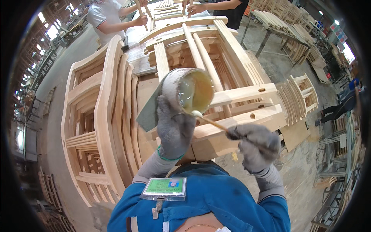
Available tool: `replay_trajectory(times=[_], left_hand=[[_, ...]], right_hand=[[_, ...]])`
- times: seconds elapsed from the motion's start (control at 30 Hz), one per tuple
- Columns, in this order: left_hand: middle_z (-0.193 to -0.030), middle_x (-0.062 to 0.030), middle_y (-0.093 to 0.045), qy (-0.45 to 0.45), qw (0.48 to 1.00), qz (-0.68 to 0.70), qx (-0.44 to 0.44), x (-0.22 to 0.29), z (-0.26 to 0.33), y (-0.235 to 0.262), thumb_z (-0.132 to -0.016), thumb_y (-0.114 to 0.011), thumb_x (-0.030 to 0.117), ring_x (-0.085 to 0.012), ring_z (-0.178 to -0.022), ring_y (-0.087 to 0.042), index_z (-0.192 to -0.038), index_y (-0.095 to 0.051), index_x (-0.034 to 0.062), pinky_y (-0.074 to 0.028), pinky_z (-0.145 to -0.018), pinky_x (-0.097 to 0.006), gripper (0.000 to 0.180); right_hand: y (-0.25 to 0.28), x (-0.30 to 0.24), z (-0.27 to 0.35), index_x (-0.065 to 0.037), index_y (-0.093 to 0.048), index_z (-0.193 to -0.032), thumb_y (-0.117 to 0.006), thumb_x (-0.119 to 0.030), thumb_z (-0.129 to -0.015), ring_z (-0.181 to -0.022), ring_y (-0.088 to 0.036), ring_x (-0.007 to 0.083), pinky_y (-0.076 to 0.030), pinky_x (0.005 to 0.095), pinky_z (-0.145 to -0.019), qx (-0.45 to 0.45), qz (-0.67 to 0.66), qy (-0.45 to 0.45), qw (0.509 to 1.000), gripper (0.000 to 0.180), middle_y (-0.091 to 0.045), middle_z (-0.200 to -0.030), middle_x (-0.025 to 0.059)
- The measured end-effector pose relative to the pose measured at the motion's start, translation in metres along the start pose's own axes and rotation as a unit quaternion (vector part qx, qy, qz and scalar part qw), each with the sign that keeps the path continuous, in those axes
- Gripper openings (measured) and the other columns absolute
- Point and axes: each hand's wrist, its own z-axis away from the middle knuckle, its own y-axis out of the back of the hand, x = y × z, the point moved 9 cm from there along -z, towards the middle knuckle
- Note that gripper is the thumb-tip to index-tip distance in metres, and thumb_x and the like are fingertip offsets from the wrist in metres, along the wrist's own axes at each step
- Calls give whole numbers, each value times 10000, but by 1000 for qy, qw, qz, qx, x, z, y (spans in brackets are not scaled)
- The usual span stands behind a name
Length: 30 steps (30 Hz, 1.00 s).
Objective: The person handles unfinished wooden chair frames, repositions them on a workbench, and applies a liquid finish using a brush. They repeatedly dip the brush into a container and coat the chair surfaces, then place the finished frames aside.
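My left hand (174, 127), in a grey glove, holds a glue-crusted can (189, 89) tilted toward me, with pale yellowish glue inside. My right hand (255, 145), also gloved, grips a thin wooden stick (210, 121) whose glue-coated tip sits at the can's lower rim. Both hands hover over a bare wooden chair frame (239, 96) lying on the workbench, with dowel holes in its rail just beyond the stick.
Stacked chair backs (104, 116) stand at my left. Two other people's hands (141, 20) work on wooden parts at the bench's far end. More chair parts (299, 96) lie on the concrete floor at right, and loaded tables (278, 23) stand behind.
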Motion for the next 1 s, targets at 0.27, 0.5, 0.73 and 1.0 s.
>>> replay_trajectory(times=[0.27,0.5,0.73,1.0], left_hand=[[-1308,-126,-414,-167,977,-130,-18,85,-19,5,-954,-363,339,-281,-1214,-418,-1307,-367,112,-431,-963,-471,420],[-1307,-125,-425,-237,965,-108,41,141,-6,57,-928,-430,328,-281,-1197,-435,-1289,-410,104,-420,-965,-495,425],[-1264,-125,-445,-361,871,-260,211,178,16,87,-927,-433,288,-278,-1162,-460,-1289,-393,60,-422,-967,-502,430],[-1305,-120,-420,-327,913,-127,209,179,7,100,-926,-438,314,-277,-1206,-423,-1306,-376,63,-406,-988,-477,459]], right_hand=[[48,65,-249,65,-595,-953,-623,-151,-794,-693,-625,172,-524,251,-689,-63,171,-5,983,270,-642,-843,118],[65,205,-387,-42,-639,-697,-586,-326,-736,-606,-614,262,-481,355,-609,-114,509,-9,853,292,-612,-607,119],[73,269,-408,-62,-629,-703,-602,-308,-710,-689,-621,277,-481,355,-667,-130,515,-84,843,247,-631,-685,123],[70,285,-406,-36,-611,-881,-657,-315,-705,-857,-606,301,-465,375,-762,-120,495,-92,856,333,-636,-885,166]])
